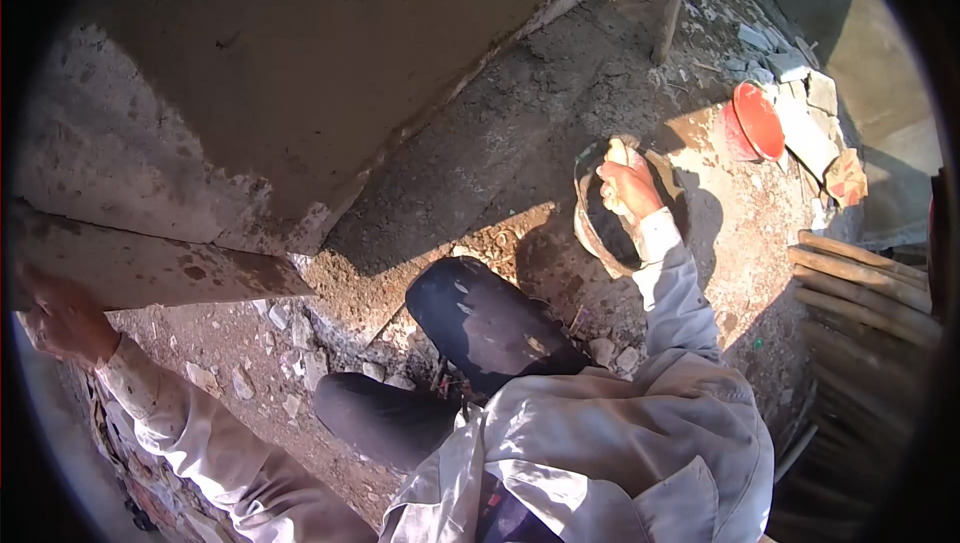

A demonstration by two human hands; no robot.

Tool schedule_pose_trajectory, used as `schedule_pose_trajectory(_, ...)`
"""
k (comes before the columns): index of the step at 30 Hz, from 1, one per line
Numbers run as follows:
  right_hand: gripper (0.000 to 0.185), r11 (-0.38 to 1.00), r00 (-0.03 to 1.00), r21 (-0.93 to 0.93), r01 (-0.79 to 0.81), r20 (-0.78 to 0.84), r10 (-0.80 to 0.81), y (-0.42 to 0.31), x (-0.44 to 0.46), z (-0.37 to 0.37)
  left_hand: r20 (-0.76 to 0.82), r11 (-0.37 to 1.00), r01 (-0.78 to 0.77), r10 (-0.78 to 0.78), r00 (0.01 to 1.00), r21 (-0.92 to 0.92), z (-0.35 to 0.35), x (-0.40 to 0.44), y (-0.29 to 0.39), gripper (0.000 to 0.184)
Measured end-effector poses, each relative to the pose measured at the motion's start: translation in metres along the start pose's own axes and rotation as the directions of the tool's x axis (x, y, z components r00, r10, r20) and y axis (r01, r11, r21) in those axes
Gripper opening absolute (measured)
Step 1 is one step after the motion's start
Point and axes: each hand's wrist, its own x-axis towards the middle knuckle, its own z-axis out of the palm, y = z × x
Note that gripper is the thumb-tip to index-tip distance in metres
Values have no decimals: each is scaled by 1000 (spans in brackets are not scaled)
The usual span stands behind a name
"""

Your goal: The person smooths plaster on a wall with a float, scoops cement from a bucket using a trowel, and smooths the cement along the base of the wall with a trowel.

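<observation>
My right hand (630, 188) is closed over the mouth of a round, mortar-smeared bucket (586, 228) on the ground. A pale end shows at its fingers, but I cannot make out what it grips. At the far left, my left hand (68, 321) is at the lower edge of a long flat board (170, 265), fingers bent around it; shade blurs the fingertips. The board runs along the foot of a wall (330, 73) with a smooth dark coat of plaster and a rougher grey patch. The bucket's contents are mostly hidden in shadow.
A red bucket (758, 123) lies tilted beside broken blocks (790, 68) at the upper right. Several wooden poles (860, 283) lie at the right. A wooden post (673, 8) stands near the wall. Rubble (290, 343) covers the ground around my knees (480, 323).
</observation>
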Motion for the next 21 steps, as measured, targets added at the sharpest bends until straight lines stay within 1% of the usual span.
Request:
schedule_pose_trajectory(1, 29, 999, 999, 0, 37, 7, -37, 11, -14, -21, -59, 993, 18, -25, 998, -121, 36, -14, -24, 29)
schedule_pose_trajectory(2, 29, 993, 992, -107, 46, -109, -58, 5, -46, -24, -18, 992, 41, -44, 999, -117, 36, -13, -18, 33)
schedule_pose_trajectory(3, 33, 976, 998, -218, 31, -52, -43, 19, -59, -47, 24, 992, 65, -62, 998, -112, 36, -13, -12, 38)
schedule_pose_trajectory(4, 37, 947, 999, -321, 34, 13, -32, 33, -64, -74, 145, 996, 81, -86, 986, 35, -6, 16, 25, 46)
schedule_pose_trajectory(5, 43, 744, 900, -564, 359, -3, -436, 71, -61, -96, 250, 978, 78, -126, 960, 192, -32, 35, 47, 54)
schedule_pose_trajectory(6, 44, 568, 888, -772, 284, -11, -459, 96, -63, -111, 258, 977, 122, -165, 952, 175, -37, 39, 53, 50)
schedule_pose_trajectory(7, 46, 350, 874, -918, 185, -10, -486, 103, -72, -112, 263, 972, 169, -208, 942, 161, -41, 42, 57, 47)
schedule_pose_trajectory(8, 48, 107, 859, -992, 65, 0, -512, 106, -78, -116, 267, 965, 219, -252, 930, 148, -42, 43, 59, 45)
schedule_pose_trajectory(9, 48, 134, 946, -982, -131, -164, -281, 108, -81, -120, 277, 964, 224, -255, 926, 141, -44, 44, 60, 42)
schedule_pose_trajectory(11, 50, 110, 947, -977, -182, -204, -249, 105, -92, -119, 290, 965, 223, -255, 922, 138, -51, 50, 61, 38)
schedule_pose_trajectory(12, 51, 97, 947, -976, -197, -215, -240, 95, -91, -114, 226, 866, 480, -444, 867, -143, -56, 55, 69, 38)
schedule_pose_trajectory(13, 45, 231, 889, -930, -287, -348, -296, 81, -96, -107, 223, 646, 638, -608, 762, -420, -70, 67, 87, 37)
schedule_pose_trajectory(15, 46, 258, 889, -946, -198, -284, -358, 66, -98, -104, 325, 346, 751, -742, 586, -563, -86, 78, 106, 38)
schedule_pose_trajectory(16, 46, 276, 880, -951, -139, -246, -405, 60, -88, -103, 354, 349, 812, -767, 534, -468, -91, 79, 108, 40)
schedule_pose_trajectory(17, 50, 374, 861, -927, -34, -217, -459, 59, -77, -95, 359, 484, 807, -727, 586, -338, -92, 79, 105, 41)
schedule_pose_trajectory(18, 50, 626, 912, -778, 49, -221, -346, 57, -63, -85, 362, 607, 768, -683, 635, -202, -93, 78, 101, 43)
schedule_pose_trajectory(19, 51, 830, 948, -553, 69, -222, -227, 47, -52, -66, 339, 667, 728, -655, 675, -159, -90, 78, 101, 42)
schedule_pose_trajectory(20, 47, 971, 968, -207, -117, -242, 65, 27, -49, -24, 307, 716, 680, -619, 723, -157, -87, 73, 96, 42)
schedule_pose_trajectory(21, 44, 991, 991, -72, -113, -86, 106, 27, -33, -4, 275, 763, 627, -577, 769, -157, -83, 66, 91, 41)
